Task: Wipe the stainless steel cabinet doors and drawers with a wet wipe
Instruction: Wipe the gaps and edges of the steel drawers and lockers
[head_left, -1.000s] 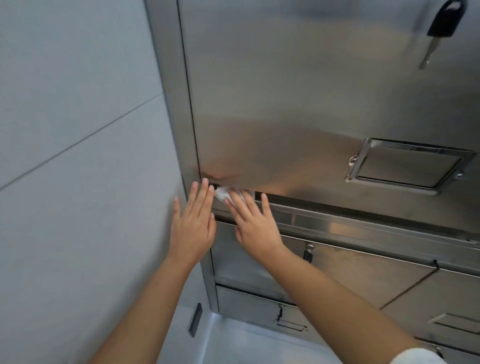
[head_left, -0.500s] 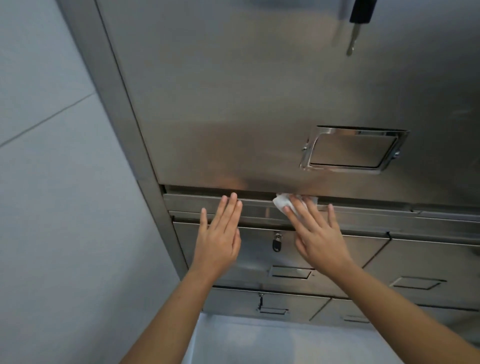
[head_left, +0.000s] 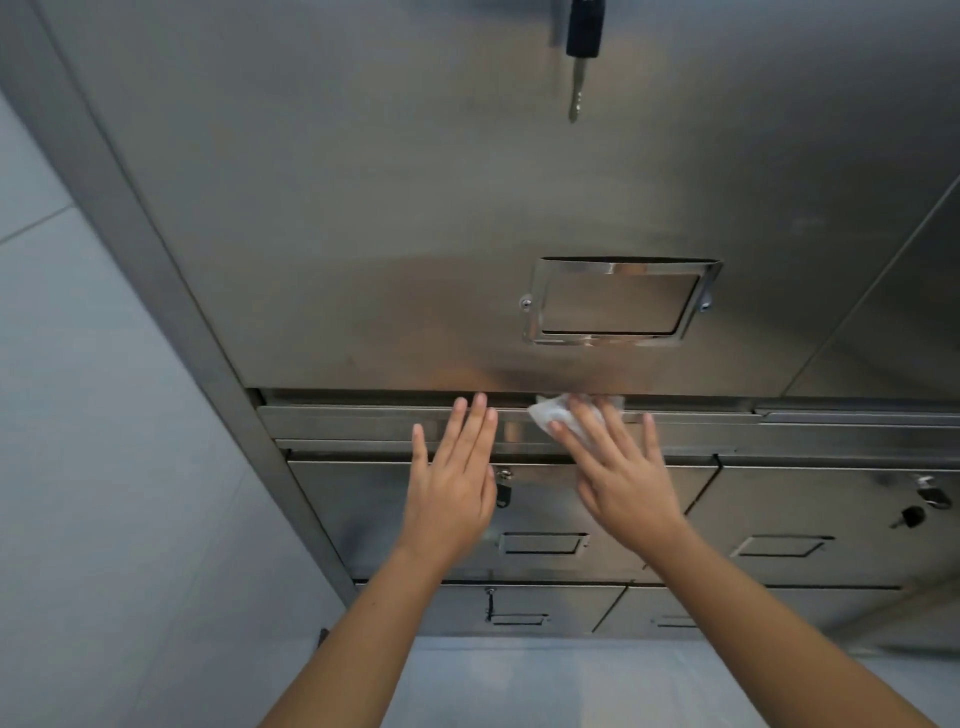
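Head view: wet wipe (head_left: 549, 415) under right hand (head_left: 618, 480), beside left hand (head_left: 451, 493).

Head view, close, facing the cabinet (head_left: 415, 208) front — tilted down

Wet wipe (head_left: 558, 415) on the rail (head_left: 363, 422) between cabinet door (head_left: 389, 234) and drawers (head_left: 810, 514).

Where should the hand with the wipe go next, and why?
Probably slide the right hand, pressing the wet wipe flat, rightward along the rail below the cabinet door: the wipe sits at the door's lower edge, and a long stretch of rail lies to its right.
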